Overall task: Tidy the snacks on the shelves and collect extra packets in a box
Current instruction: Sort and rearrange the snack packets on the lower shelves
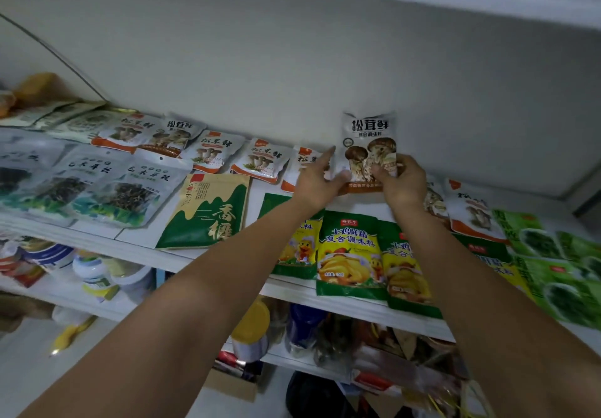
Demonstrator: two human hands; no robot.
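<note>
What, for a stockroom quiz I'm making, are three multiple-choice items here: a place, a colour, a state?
1. Where is the mushroom packet? A) upright over the upper shelf B) in a box C) on the floor
2. The chicken packets are mainly: A) blue B) green and yellow C) black
3. The mushroom packet is: A) lying loose B) on a hook C) gripped low by left hand and right hand
Key: A, it is upright over the shelf; B, green tops, yellow fronts; C, both hands pinch its lower end.
</note>
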